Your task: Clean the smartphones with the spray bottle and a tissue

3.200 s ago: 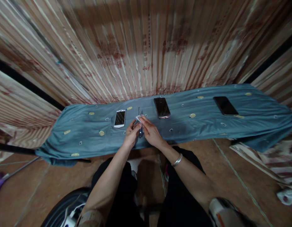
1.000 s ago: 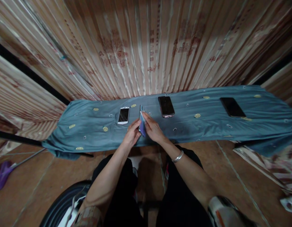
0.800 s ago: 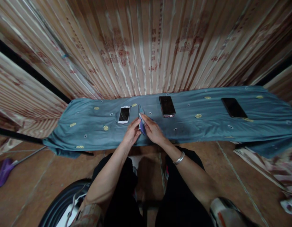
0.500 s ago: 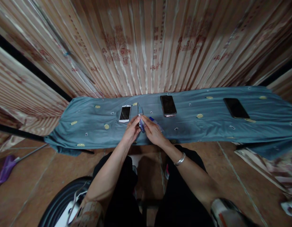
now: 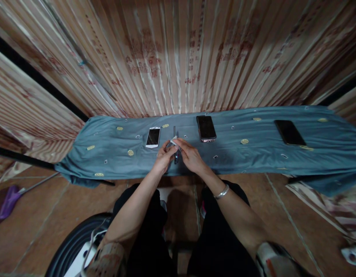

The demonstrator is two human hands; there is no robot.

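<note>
In front of me, a smartphone (image 5: 176, 157) is turned edge-on between my hands, above the blue cloth. My left hand (image 5: 164, 157) is closed around its left side. A small crumpled white piece (image 5: 174, 141), looking like tissue or a wipe, shows at the fingertips, folded over the phone's edge. My right hand (image 5: 191, 156) pinches this white piece against the phone from the right. Left of the hands lies a white phone (image 5: 153, 137) with a dark screen. Stacked dark phones (image 5: 206, 129) lie right of them.
A blue patterned cloth (image 5: 238, 157) covers the long bench. Another black phone (image 5: 289, 132) lies toward its right end. Curtain-like striped sheeting (image 5: 166, 57) hangs behind. On the floor are a black round tub (image 5: 71, 246) and a purple broom head (image 5: 9, 202).
The phone has turned more edge-on, and the white piece now shows at the fingertips. The blue item seen beside my right hand is no longer visible.
</note>
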